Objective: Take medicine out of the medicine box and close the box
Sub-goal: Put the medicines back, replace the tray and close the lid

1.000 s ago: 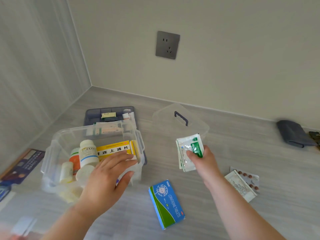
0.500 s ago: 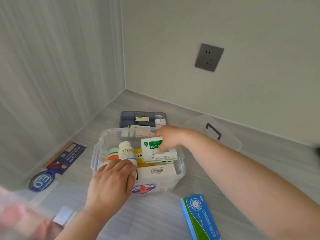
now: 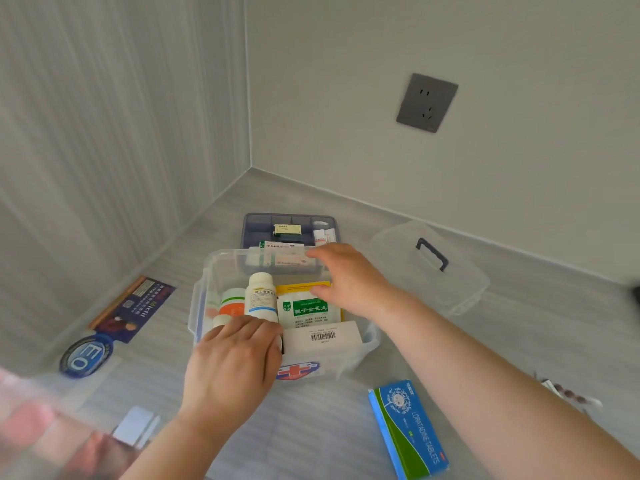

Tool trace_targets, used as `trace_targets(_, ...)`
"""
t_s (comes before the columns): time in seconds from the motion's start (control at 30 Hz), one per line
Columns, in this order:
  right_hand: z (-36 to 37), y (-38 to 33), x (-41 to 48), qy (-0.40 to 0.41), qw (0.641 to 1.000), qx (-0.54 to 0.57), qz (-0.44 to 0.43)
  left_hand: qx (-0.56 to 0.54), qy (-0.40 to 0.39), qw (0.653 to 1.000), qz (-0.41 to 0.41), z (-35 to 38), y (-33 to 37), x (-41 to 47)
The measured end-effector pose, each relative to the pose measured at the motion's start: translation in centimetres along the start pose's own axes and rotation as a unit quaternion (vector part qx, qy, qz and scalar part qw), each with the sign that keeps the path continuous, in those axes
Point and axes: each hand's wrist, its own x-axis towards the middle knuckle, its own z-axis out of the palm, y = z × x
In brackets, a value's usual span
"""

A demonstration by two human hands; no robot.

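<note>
The clear medicine box (image 3: 363,344) stands open in the middle of the grey surface. Inside are a white bottle (image 3: 260,296), an orange-labelled bottle (image 3: 231,304), a yellow carton (image 3: 298,288), a white carton with a barcode (image 3: 322,337) and green-and-white sachets (image 3: 310,310) lying on top. My left hand (image 3: 235,358) grips the box's near rim, fingers bent over it by the bottles. My right hand (image 3: 346,278) hovers over the box's far right part with relaxed fingers, its thumb just above the sachets, holding nothing.
The clear lid (image 3: 460,289) with a dark handle lies to the right. A blue-grey divider tray (image 3: 256,223) holding small packs sits behind the box. A blue-green tablet carton (image 3: 408,431) lies front right, a blister strip (image 3: 568,396) far right, a leaflet (image 3: 138,306) left. Walls close behind and left.
My right hand carried the sachets from the right into the box and let them go; they now lie flat inside. My left hand stayed on the near rim.
</note>
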Motion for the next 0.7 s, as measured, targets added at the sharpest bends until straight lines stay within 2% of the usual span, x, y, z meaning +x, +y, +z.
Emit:
trace_targets(0.07, -1.0, 0.9, -2.9, 0.135, 0.989, 0.059, 0.016, 0.004, 0.01, 1.0, 0.013, 0.2, -0.1, -0.1)
trace_targets(0.1, -1.0, 1.8, -4.6, 0.191, 0.977, 0.085, 0.051, 0.004, 0.014, 1.0, 0.022, 0.2, -0.1, -0.2)
trace_targets(0.17, 0.0, 3.8, -8.3, 0.234, 0.951, 0.119, 0.166, 0.006, 0.02, 0.999, 0.04, 0.3, -0.1, -0.2)
trace_targets(0.2, 1.0, 4.7, -10.1, 0.202, 0.944, 0.125, 0.23, 0.005, 0.023, 0.999, 0.048, 0.3, -0.1, -0.3)
trace_targets(0.27, 3.7, 5.8, -13.5, 0.066, 0.936, 0.108, 0.329, -0.006, 0.021, 0.997, 0.069, 0.4, -0.2, -0.4)
trace_targets(0.3, 5.1, 5.9, -15.0, 0.004, 0.932, 0.093, 0.351, -0.009, 0.021, 0.997, 0.079, 0.5, -0.2, -0.4)
trace_targets(0.37, 7.4, 5.4, -16.9, -0.062, 0.924, 0.074, 0.369, -0.007, 0.027, 0.995, 0.093, 0.5, -0.2, -0.5)
trace_targets(0.43, 8.8, 5.0, -17.7, -0.078, 0.927, 0.033, 0.366, -0.011, 0.028, 0.995, 0.097, 0.5, -0.2, -0.6)
trace_targets(0.53, 9.5, 4.9, -17.8, -0.046, 0.935, -0.017, 0.352, -0.028, 0.032, 0.995, 0.089, 0.6, -0.2, -0.8)
trace_targets(0.7, 6.3, 5.5, -17.3, 0.047, 0.939, 0.066, 0.334, -0.033, 0.037, 0.996, 0.069, 0.4, -0.1, -0.6)
